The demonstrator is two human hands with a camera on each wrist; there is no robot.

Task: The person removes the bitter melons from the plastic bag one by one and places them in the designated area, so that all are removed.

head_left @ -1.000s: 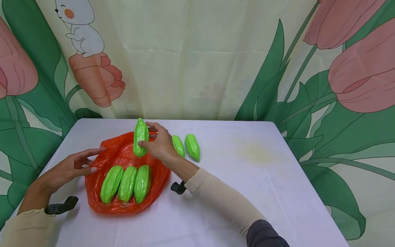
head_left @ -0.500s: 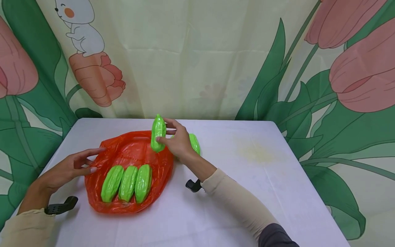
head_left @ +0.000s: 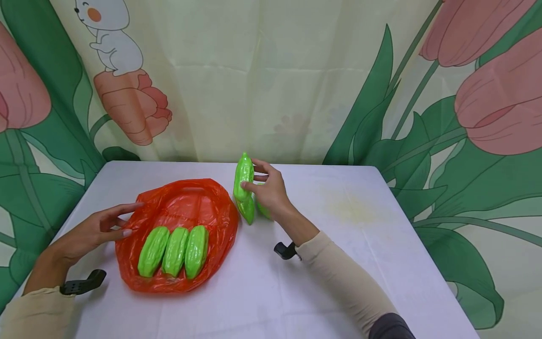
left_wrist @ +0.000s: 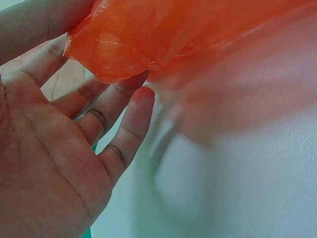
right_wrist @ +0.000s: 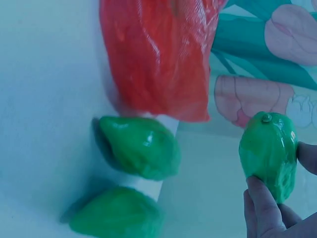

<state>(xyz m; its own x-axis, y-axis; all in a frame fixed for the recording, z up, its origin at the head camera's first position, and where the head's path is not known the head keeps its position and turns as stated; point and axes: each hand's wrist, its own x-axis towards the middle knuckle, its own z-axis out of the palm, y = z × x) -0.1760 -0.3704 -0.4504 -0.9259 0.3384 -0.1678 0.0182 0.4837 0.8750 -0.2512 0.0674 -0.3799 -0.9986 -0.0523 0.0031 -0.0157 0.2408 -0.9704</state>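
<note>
A red plastic bag (head_left: 203, 194) lies on the white table, with three glossy green ridged fruits (head_left: 174, 252) side by side on it. My left hand (head_left: 99, 228) rests at its left rim, fingers fairly straight and touching the film; in the left wrist view, plastic (left_wrist: 124, 44) covers some fingertips. My right hand (head_left: 269, 186) pinches another green ridged fruit (right_wrist: 271, 153) between thumb and fingers, holding it upright with its small nub on top. Below and behind that hand, two similar fruits lie on the table, the nearer fruit (right_wrist: 143, 146) right beside the bag.
A white cloth covers the table (head_left: 338, 273), which has a faint yellowish stain (head_left: 349, 209) at the right. Behind it hangs a curtain (head_left: 220, 103) printed with tulips, leaves and a white animal on a carrot. Each wrist carries a dark camera mount (head_left: 82, 284).
My right hand has carried the fruit rightward from over the bag to over the loose fruits beside it. The left hand and the three fruits on the bag have stayed in place.
</note>
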